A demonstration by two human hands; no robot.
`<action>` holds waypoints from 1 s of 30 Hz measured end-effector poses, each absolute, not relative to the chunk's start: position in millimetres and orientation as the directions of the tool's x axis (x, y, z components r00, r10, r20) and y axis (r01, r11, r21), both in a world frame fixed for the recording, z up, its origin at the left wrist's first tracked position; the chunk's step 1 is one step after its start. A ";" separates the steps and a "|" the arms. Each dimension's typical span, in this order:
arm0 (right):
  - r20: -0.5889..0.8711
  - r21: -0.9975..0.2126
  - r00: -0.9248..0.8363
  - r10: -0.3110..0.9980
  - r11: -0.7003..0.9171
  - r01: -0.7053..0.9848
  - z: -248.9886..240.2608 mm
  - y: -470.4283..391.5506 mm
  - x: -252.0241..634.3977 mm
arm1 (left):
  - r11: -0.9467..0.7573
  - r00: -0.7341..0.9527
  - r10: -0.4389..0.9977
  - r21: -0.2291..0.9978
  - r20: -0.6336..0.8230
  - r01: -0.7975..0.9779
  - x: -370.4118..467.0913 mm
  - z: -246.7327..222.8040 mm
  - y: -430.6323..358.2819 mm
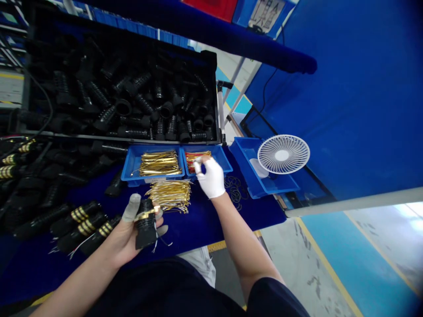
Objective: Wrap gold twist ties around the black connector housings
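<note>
Evidently, the left hand (127,230) is gripping a ribbed black cylinder (145,232) between its fingers (likely light, stiff, best held mid-barrel); thin red-and-gold strips (191,161) are lying beside the right hand (212,178), finger closure unclear.

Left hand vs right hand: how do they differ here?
- Covering: the left hand has pale covers on its fingertips only; the right hand wears a white glove.
- Contents: the left hand holds a black ribbed part; whether the right hand holds anything is unclear.
- Place: the left hand is nearer the body; the right hand is at the right blue tray.
Shared: bare forearms.
</note>
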State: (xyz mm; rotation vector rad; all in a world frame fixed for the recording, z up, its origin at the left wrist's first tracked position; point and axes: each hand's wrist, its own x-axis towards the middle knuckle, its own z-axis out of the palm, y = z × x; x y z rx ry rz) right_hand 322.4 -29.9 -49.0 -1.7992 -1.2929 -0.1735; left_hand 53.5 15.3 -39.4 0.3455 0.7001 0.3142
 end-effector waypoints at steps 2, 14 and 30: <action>0.585 -0.782 0.685 0.434 0.075 0.619 -41.9 -35.7 333.2 | 0.900 0.685 0.421 0.365 -0.595 -0.236 52.8 -34.7 18.8; 0.093 -0.913 0.860 0.501 0.388 -0.127 -35.5 -65.4 335.8 | 0.848 0.717 0.499 0.443 -0.487 -0.290 51.2 -21.9 32.0; 0.156 -0.952 0.262 0.952 0.074 0.298 -15.8 -83.7 208.2 | 0.599 0.653 0.690 0.754 -0.313 -0.271 64.8 -16.0 -3.9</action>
